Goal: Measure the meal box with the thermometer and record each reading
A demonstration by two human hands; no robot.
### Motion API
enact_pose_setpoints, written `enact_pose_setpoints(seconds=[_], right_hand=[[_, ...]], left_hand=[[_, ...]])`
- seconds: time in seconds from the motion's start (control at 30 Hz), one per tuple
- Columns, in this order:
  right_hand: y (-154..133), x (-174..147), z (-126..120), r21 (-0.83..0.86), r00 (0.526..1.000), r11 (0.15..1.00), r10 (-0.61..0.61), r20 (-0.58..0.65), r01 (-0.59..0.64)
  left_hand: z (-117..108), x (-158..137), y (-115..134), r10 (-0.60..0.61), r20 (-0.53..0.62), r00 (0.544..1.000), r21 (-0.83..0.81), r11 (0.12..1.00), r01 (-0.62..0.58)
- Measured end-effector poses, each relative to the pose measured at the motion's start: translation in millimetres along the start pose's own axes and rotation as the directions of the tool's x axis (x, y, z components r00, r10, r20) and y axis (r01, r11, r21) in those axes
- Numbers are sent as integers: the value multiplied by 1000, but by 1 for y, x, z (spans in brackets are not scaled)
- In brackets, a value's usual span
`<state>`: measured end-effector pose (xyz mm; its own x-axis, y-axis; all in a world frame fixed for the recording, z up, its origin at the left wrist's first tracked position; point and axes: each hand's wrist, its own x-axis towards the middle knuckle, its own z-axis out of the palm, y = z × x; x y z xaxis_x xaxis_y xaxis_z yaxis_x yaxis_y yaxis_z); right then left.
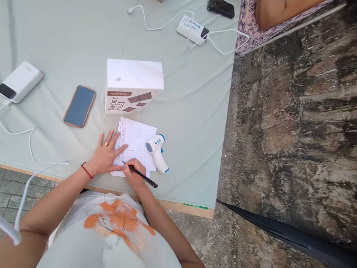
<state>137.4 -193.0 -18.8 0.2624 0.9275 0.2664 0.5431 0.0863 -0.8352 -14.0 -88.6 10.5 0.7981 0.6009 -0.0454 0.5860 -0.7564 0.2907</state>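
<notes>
My right hand is closed around a black pen, its tip on the lower left of a sheet of paper with small writing and a printed table. Spread flat, my left hand rests on the left side of the paper and the cloth beside it. A ring and a red bracelet are on that hand and wrist. A white and blue infrared thermometer lies over the paper's right edge. Just beyond the paper stands a white and brown Su-per Meal box.
A phone lies left of the box. One white power bank with a cable is at far left; another power bank is at the back, near a black device. The table's right edge borders a stone surface.
</notes>
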Motion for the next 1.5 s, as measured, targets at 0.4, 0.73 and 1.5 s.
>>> enact_pose_setpoints(seconds=[0.4,0.73,1.5], right_hand=[[4,-3,4,-44,1000,999,26,-11,-27],[1,-4,0,-29,996,996,90,-11,-90],[26,33,-34,-247,937,917,-258,235,314]], left_hand=[[1,0,-1,-13,8,1000,-25,1000,14],[-2,1,1,-14,33,999,6,1000,13],[-1,8,-23,-166,-263,950,-372,927,59]])
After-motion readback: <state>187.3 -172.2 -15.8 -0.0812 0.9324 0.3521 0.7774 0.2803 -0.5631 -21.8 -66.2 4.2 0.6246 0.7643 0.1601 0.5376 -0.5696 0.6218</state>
